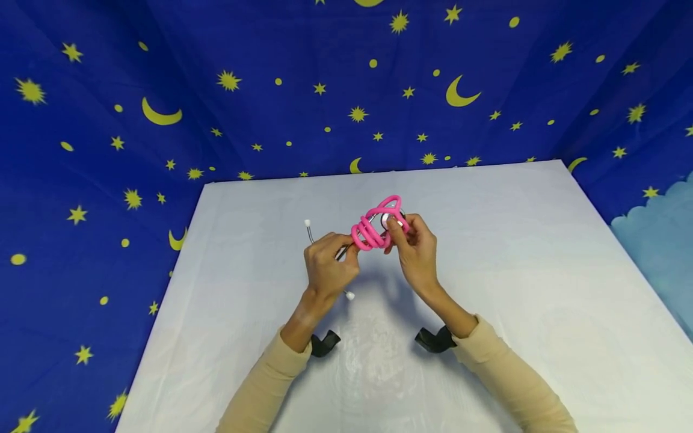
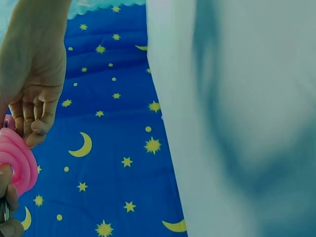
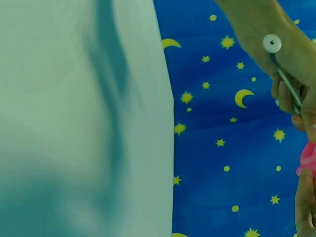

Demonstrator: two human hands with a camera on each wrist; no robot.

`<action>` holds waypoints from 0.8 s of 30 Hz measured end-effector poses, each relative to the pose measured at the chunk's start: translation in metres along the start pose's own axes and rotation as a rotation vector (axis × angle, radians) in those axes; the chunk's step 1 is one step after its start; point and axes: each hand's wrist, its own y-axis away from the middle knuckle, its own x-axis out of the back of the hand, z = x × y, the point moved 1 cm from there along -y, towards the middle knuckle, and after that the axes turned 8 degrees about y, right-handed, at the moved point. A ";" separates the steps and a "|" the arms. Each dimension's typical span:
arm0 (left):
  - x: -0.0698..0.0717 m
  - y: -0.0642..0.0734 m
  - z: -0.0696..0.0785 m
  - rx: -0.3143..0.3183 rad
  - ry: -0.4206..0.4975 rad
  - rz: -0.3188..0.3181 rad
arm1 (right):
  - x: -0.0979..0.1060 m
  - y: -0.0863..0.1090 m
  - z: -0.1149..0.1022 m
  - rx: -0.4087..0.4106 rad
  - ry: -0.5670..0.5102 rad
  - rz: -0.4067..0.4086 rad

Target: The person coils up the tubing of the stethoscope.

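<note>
Both hands hold a stethoscope above the table, its pink tubing wound in several loops around the middle. My left hand grips the metal ear tubes close to the coils, and the two white ear tips stick out on either side of that hand. At the other end my right hand pinches the round chest piece and a bit of tubing, thumb on top. In the left wrist view the pink coils show at the left edge. One white ear tip appears large in the right wrist view.
A white-covered table lies below the hands. Behind and beside it hangs a blue cloth with yellow stars and moons. Black wrist straps stick out from both wrists near the beige sleeves.
</note>
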 end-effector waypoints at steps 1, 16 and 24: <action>0.000 0.000 0.000 0.008 -0.013 -0.009 | 0.000 0.000 0.001 -0.012 -0.011 -0.012; 0.002 -0.004 0.000 0.042 -0.017 -0.070 | 0.005 0.003 0.006 -0.041 -0.209 -0.109; 0.012 -0.008 -0.004 0.217 0.052 -0.317 | 0.017 -0.001 0.010 -0.038 -0.011 -0.116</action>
